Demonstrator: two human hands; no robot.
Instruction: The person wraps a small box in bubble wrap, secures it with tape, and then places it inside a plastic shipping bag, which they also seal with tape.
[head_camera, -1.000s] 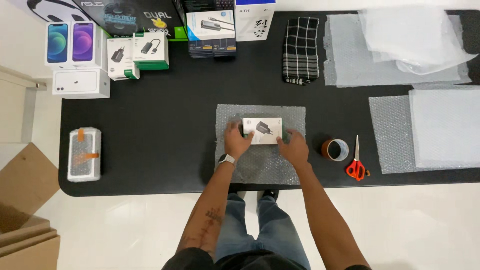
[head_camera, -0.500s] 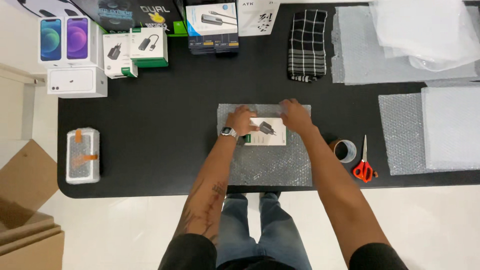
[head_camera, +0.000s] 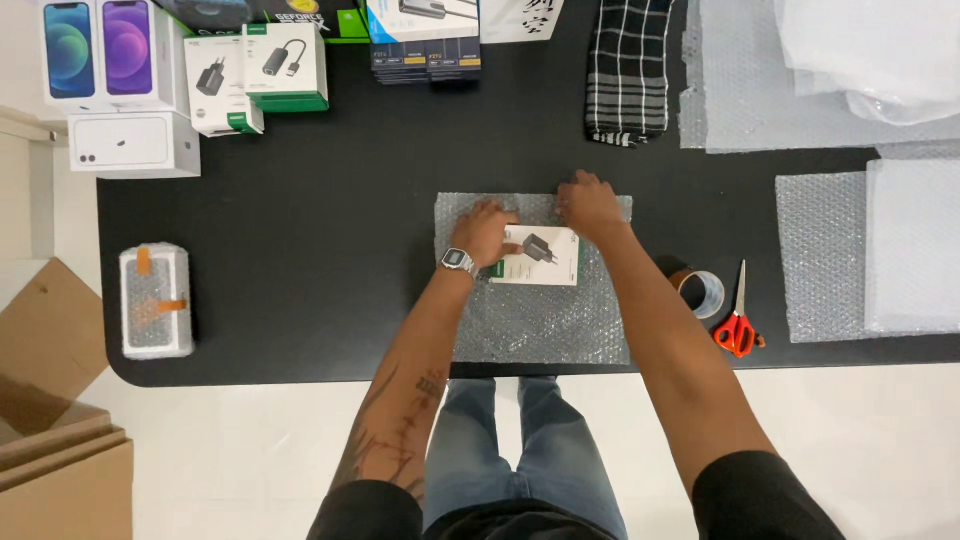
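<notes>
Now we are pressing our left hand (head_camera: 487, 230) flat on the white box (head_camera: 540, 256), while our right hand (head_camera: 590, 203) is pinching the bubble wrap sheet (head_camera: 535, 320) edge at twelve o'clock.

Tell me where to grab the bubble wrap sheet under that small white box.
Probably the far edge of the bubble wrap sheet, reached from above. The small white box lies flat near that end, leaving the edge strip bare. The right hand is at that edge, and the left hand rests by the box.
</notes>
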